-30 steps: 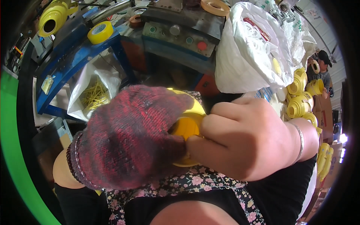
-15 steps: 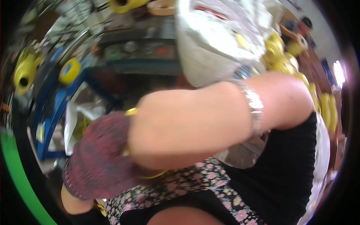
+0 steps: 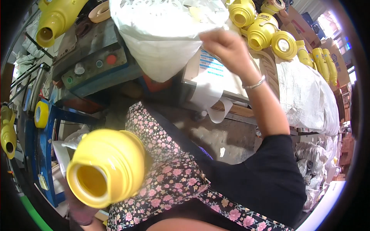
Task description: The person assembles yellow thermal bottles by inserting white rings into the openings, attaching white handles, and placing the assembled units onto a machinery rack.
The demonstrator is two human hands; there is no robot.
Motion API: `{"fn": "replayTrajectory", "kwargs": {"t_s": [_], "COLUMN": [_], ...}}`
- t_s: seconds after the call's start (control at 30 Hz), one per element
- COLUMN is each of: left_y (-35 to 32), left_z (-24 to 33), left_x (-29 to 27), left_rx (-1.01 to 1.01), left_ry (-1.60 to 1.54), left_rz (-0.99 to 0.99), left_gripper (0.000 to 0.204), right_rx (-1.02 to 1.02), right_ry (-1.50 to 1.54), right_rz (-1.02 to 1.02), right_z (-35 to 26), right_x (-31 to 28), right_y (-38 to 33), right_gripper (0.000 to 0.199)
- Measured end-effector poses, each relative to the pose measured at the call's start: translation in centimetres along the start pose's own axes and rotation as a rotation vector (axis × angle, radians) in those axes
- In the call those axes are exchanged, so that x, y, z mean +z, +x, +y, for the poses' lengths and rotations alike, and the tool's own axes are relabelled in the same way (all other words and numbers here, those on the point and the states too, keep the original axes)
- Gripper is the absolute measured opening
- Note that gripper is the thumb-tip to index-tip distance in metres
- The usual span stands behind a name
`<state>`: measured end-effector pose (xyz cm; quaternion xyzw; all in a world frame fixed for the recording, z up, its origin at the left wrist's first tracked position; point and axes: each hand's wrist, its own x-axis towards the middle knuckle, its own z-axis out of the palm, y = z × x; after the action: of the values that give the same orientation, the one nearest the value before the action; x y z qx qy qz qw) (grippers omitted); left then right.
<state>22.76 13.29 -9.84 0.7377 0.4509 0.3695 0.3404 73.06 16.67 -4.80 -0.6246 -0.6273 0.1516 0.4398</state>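
Left hand: the gloved left hand (image 3: 79, 211) is mostly hidden beneath the yellow plastic bottle (image 3: 106, 166), holding it up from below, open mouth toward us.
Right hand: the bare right hand (image 3: 227, 48) reaches up, fingers curled at the edge of the white sack (image 3: 165, 34); grip unclear.
Bottle's place: well below-left of the sack, over the floral apron (image 3: 173, 181).
Beyond the sack: more yellow bottles (image 3: 266, 34) to its right.
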Motion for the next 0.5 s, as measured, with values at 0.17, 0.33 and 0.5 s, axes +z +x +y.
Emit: {"fn": "replayTrajectory", "kwargs": {"t_s": [0.17, 0.33, 0.5], "left_y": [0.4, 5.8, 9.7], "left_z": [-2.6, 0.4, 9.1], "left_x": [-0.5, -3.0, 8.7], "left_rx": [-0.208, 0.283, 0.819], "left_ry": [-0.492, 0.287, 0.818], "left_rz": [0.116, 0.219, -0.581], "left_gripper": [0.055, 0.038, 0.017], "right_rx": [0.141, 0.029, 0.039], "right_ry": [-0.393, -0.468, -0.120], "right_rz": [0.066, 0.029, 0.199], "right_z": [18.1, 17.9, 7.0], "right_x": [2.9, 4.5, 5.5], "right_y": [-7.1, -7.1, -5.5], "right_gripper": [0.026, 0.017, 0.011]}}
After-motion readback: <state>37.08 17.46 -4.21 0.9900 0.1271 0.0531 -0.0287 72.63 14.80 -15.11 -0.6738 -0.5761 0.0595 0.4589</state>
